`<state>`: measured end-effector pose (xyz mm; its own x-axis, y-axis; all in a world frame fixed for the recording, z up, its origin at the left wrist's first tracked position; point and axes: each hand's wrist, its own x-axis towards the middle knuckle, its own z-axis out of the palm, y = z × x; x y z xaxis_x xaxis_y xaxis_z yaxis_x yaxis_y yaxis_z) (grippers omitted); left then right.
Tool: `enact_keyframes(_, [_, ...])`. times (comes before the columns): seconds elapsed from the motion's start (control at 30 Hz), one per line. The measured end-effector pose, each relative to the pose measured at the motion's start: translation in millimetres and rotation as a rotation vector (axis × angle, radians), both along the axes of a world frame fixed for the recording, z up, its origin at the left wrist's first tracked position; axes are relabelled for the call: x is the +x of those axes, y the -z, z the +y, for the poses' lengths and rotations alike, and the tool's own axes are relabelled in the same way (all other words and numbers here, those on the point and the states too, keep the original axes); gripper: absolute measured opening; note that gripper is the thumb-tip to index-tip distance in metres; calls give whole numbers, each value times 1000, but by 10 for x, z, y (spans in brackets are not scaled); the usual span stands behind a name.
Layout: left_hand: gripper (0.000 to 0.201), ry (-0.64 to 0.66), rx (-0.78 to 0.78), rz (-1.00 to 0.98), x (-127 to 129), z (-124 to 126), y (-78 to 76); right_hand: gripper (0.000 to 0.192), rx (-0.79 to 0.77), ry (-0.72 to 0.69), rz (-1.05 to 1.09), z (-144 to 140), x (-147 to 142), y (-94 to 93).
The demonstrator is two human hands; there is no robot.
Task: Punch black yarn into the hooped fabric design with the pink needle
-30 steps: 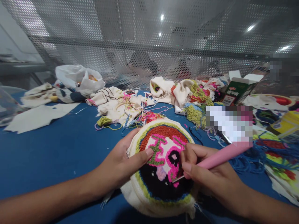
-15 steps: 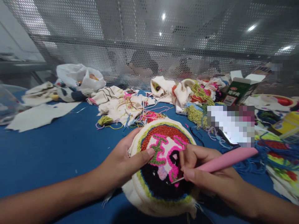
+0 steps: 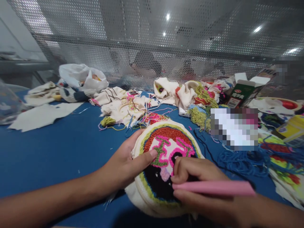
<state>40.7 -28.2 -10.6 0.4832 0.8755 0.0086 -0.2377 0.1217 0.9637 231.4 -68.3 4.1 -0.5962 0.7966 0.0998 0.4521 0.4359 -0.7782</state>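
A round embroidery hoop (image 3: 163, 133) stretches cream cloth worked in looped yarn, with rust, black, green and bright pink areas inside a yellow-green and blue border. My left hand (image 3: 133, 161) grips its left side, thumb pressed on the front and fingers behind. Closed around a pink-handled punch needle (image 3: 218, 187), my right hand (image 3: 199, 177) rests against the lower right of the design. The needle's metal tip is hidden behind my fingers. Loose cloth hangs below the hoop.
Yarn scraps and cloth pieces (image 3: 128, 109) lie along the back of the blue table (image 3: 59, 152). A white plastic bag (image 3: 80, 77) stands back left. Right are a green box (image 3: 244, 90), a blurred-out phone, blue yarn (image 3: 244, 163) and a yellow package (image 3: 291, 129). A perforated metal screen (image 3: 114, 34) stands behind.
My right hand has shifted left and down across the hoop, and the punch needle's handle has swung lower, nearly level. Its metal tip is now out of sight. The left hand keeps its grip.
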Motion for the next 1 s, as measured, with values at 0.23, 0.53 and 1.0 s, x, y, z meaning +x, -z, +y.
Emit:
enact_keyframes(0.23, [37, 37, -55, -36, 6, 18, 8, 19, -287, 170, 324, -9, 43, -2])
enact_keyframes(0.53, [39, 20, -55, -45, 9, 23, 40, 23, -319, 252, 467, -13, 33, 46])
enact_keyframes(1.0, [38, 0, -17, 3, 2, 32, 50, 23, -283, 264, 434, -20, 23, 54])
